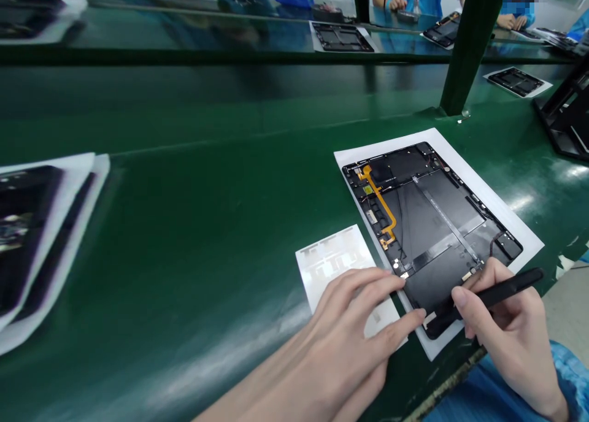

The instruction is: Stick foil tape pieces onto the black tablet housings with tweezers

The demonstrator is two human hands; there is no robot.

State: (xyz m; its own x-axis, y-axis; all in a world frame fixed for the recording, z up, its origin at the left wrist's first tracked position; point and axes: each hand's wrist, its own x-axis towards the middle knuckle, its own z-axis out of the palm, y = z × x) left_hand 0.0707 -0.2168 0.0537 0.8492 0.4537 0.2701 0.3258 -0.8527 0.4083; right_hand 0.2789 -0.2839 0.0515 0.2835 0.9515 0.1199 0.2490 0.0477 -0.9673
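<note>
Head view. Saw an open tablet [427,219] lying flat on a white sheet [524,238], close to the near right edge of the green table [207,226]. Had no back cover on, so showed its insides: an orange strip [380,204] down its left side and thin black wires across the middle. Looked partly done, going by that: strip and wires in place, cover not yet on. Could not tell what small bits were left to fit.

Rested the left hand [354,324] flat, fingers spread and loose, holding nothing. Lay partly on a small white card [331,256] just beside the tablet, fingertips touching the tablet's near left edge. Gripped a black pen [497,293] in the right hand [510,330], fingers curled tight around it. Pointed the pen tip at the tablet's near corner, touching it or just above; hard to tell which. So had the tablet right at both sets of fingers, stretching away toward the far side.

Also showed more tablets [27,238], blurred, at the left edge, a green post [469,48] toward the far right, and other people's hands [398,2] at the far side.
</note>
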